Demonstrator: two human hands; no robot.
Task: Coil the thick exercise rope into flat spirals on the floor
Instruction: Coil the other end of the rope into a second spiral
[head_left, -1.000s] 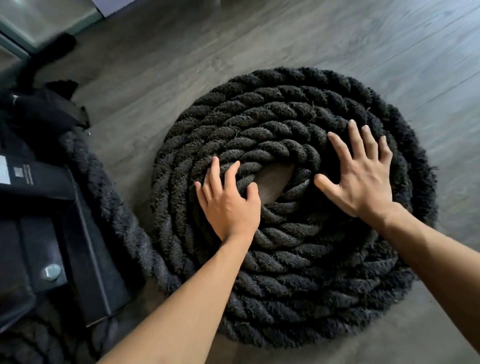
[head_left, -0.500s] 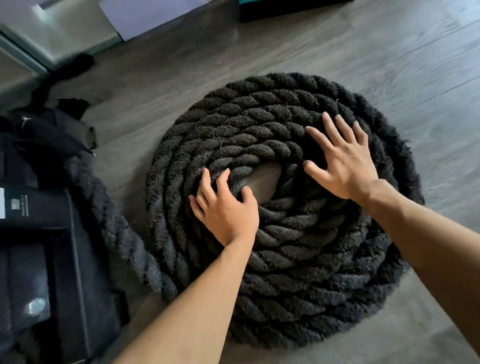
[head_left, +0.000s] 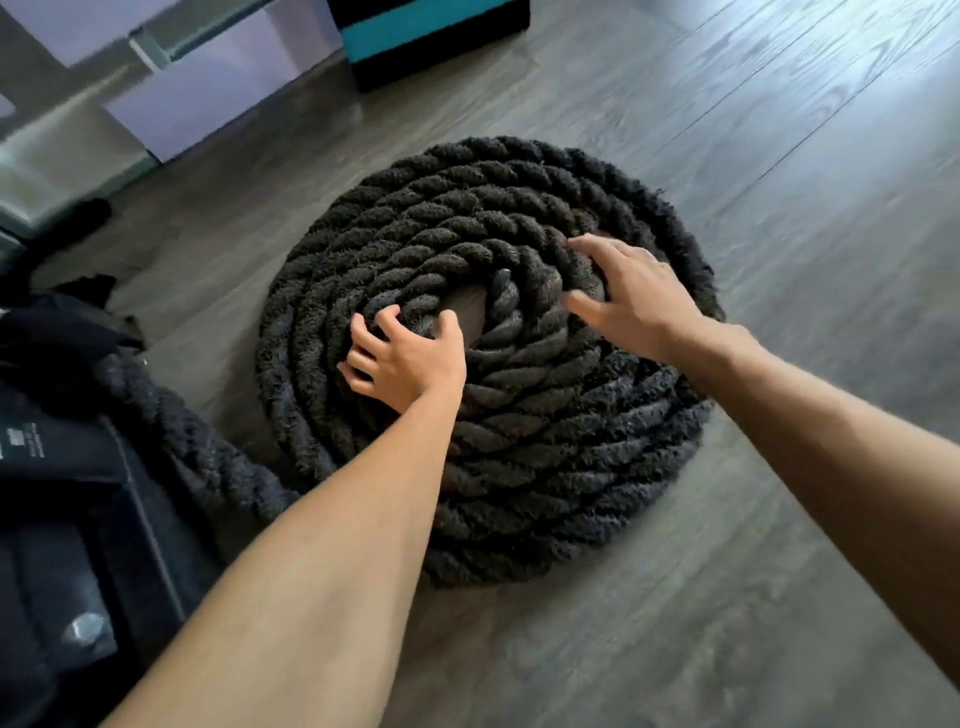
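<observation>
I see a thick black exercise rope (head_left: 519, 415) coiled in a flat spiral on the grey wood floor (head_left: 779, 156). My left hand (head_left: 410, 358) curls its fingers over the innermost turn at the spiral's open centre. My right hand (head_left: 634, 296) rests on the inner turns just right of centre, fingers bent. A loose rope tail (head_left: 182, 436) runs off left beside black equipment (head_left: 62, 519).

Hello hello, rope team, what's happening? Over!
Both hands on thick black twisted rope coil: left hand clawed, right hand pressing. Loose tail left. Nothing blocking.
</observation>
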